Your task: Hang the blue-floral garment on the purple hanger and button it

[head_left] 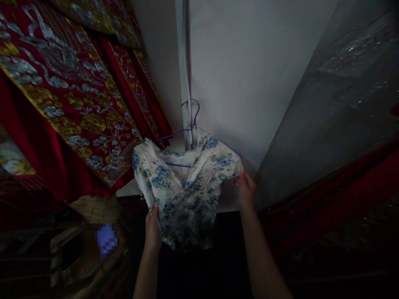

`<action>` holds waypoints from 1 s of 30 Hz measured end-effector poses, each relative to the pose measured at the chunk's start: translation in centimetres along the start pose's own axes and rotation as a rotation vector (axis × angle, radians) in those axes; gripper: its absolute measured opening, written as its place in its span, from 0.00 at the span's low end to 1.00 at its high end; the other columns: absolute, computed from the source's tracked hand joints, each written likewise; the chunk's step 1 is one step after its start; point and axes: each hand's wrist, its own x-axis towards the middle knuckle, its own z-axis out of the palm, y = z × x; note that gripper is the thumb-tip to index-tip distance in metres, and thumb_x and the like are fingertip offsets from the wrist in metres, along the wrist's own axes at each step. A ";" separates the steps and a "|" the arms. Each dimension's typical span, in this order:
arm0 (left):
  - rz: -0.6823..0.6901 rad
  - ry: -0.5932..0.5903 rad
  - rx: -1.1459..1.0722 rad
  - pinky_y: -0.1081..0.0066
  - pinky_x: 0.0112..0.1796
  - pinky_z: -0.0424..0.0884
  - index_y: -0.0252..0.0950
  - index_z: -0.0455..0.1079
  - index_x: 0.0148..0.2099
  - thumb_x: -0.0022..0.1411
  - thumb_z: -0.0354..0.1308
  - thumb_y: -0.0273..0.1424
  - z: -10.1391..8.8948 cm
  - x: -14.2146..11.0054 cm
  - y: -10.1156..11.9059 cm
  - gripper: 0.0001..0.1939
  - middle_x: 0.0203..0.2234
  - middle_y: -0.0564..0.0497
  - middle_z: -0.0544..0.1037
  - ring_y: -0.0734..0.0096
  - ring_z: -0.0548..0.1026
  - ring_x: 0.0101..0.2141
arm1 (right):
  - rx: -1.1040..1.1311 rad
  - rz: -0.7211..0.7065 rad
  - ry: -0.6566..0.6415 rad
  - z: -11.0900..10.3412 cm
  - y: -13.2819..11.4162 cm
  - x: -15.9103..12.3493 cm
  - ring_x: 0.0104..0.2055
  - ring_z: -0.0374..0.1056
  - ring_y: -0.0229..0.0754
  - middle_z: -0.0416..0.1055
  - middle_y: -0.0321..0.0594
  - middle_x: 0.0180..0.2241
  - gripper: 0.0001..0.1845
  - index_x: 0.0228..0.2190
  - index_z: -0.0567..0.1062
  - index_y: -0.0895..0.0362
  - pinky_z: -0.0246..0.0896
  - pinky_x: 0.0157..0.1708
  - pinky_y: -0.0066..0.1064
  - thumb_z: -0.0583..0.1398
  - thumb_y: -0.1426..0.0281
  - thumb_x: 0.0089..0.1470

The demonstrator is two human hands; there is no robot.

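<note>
A white blouse [199, 182] with blue and yellow flowers hangs in the middle of the head view, with a V-shaped neck. Its purple hanger [174, 134] hooks at a white cable strip on the wall, and the left shoulder of the blouse sits lower on the hanger. My left hand [153, 227] is closed on the blouse's left side, thumb on the cloth. On the other side, my right hand [246, 189] pinches the end of the short right sleeve. The lower hem fades into shadow.
Red cloth [71, 83] with gold and silver embroidery hangs at the left. A pale wall [243, 70] stands behind, with the white strip [183, 54] running up it. Clear plastic sheeting [318, 116] covers the right side. Low at the left is wooden furniture [62, 238] with a blurred blue item [106, 239].
</note>
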 end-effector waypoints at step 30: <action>0.295 0.125 0.415 0.53 0.54 0.68 0.35 0.72 0.52 0.53 0.68 0.47 -0.6 -1.6 -2.4 0.29 0.47 0.42 0.77 0.47 0.73 0.52 | 0.045 0.363 -0.512 5.3 -2.4 -10.7 0.19 0.62 0.38 0.69 0.35 0.17 0.26 0.19 0.69 0.54 0.53 0.19 0.29 0.65 0.45 0.46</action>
